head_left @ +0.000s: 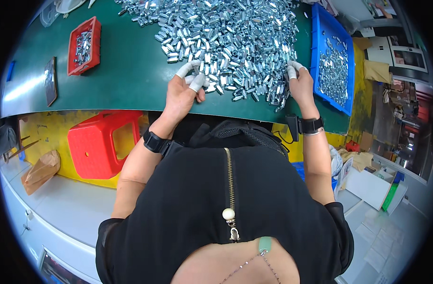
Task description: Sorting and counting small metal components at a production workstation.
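Green tabletop, metal pieces, fingers either side

Over my remote feed I'm watching silvery metal pieces glinting against a dark green tabletop. A bin is showing red, a tray bright blue, a stool glossy red. Finger covers are showing white, while black wristbands are matching the plain black top. Its zip is gleaming brassy gold, its bead is looking pearly white, and a pendant is showing pale green.
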Action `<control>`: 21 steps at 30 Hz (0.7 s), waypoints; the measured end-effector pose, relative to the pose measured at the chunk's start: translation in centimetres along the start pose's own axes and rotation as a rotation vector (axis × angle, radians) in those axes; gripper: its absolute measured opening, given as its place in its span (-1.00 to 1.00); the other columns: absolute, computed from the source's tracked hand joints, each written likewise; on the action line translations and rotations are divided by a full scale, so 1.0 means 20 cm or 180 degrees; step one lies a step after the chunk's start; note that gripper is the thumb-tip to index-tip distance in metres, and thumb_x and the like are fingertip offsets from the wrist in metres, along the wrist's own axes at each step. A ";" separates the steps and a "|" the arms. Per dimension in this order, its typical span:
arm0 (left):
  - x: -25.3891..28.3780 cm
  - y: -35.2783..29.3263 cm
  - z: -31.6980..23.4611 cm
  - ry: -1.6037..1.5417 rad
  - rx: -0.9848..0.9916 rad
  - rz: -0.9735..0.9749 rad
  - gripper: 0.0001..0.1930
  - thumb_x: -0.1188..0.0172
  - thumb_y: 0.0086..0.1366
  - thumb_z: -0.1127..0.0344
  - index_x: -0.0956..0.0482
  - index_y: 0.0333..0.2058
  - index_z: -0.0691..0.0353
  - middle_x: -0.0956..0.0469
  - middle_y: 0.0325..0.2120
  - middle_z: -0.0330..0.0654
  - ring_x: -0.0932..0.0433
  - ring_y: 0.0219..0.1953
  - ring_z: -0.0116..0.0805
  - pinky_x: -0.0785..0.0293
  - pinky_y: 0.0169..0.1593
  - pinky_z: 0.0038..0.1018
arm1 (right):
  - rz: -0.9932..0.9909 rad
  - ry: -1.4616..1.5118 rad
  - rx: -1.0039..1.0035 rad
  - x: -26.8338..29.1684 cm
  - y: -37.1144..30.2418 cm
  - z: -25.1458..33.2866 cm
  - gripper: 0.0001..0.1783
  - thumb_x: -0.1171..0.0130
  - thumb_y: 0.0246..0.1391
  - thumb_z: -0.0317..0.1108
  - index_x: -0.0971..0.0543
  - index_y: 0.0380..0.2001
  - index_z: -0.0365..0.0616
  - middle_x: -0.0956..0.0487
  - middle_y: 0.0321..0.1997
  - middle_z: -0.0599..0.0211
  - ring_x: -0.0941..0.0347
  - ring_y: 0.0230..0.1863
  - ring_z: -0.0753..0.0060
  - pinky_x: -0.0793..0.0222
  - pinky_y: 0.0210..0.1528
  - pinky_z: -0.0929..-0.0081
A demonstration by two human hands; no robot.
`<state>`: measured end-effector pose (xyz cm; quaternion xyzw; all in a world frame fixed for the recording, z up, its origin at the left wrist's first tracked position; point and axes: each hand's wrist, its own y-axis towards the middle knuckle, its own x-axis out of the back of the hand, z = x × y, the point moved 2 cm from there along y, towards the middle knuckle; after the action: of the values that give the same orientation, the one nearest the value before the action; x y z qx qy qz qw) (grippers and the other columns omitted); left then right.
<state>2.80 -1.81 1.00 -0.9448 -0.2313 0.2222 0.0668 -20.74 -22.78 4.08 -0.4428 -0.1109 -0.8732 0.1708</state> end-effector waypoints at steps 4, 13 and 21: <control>0.00 0.00 0.00 0.0129 -0.0027 -0.0010 -0.57 -0.05 0.23 0.38 -0.21 0.05 0.37 -0.51 -0.50 -0.15 -0.39 -0.66 -0.58 -0.28 -0.59 -0.68 | 0.0102 -0.0045 0.0204 0.00 -0.08 0.02 -0.73 -0.12 -0.06 -0.40 -0.52 -0.23 -0.20 -0.50 -0.27 0.03 -0.46 -0.29 0.09 -0.36 -0.21 0.33; -0.11 -0.03 -0.06 0.0601 -0.0304 0.0212 -0.60 0.06 0.31 0.24 -0.24 0.04 0.36 -0.50 -0.47 -0.13 -0.33 -0.65 -0.56 -0.21 -0.59 -0.69 | -0.0354 0.0553 0.1404 0.03 -0.16 0.29 -0.76 0.01 0.03 -0.47 -0.51 -0.20 -0.12 -0.53 -0.27 0.14 -0.46 -0.23 0.18 -0.36 -0.17 0.35; -0.40 -0.10 -0.09 -0.0478 0.0327 0.1248 -0.59 0.13 0.33 0.07 -0.32 -0.14 0.38 -0.48 -0.47 -0.12 -0.38 -0.62 -0.50 -0.29 -0.54 -0.63 | 0.0386 0.1976 0.1640 0.01 -0.32 0.55 -0.88 -0.16 -0.10 -0.40 -0.51 -0.43 -0.16 -0.51 -0.45 0.16 -0.43 -0.35 0.09 -0.34 -0.32 0.29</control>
<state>-3.57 -3.74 6.13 -0.9479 -0.0357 0.3121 0.0529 -15.31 -13.17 10.35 -0.1066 -0.2429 -0.8974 0.3526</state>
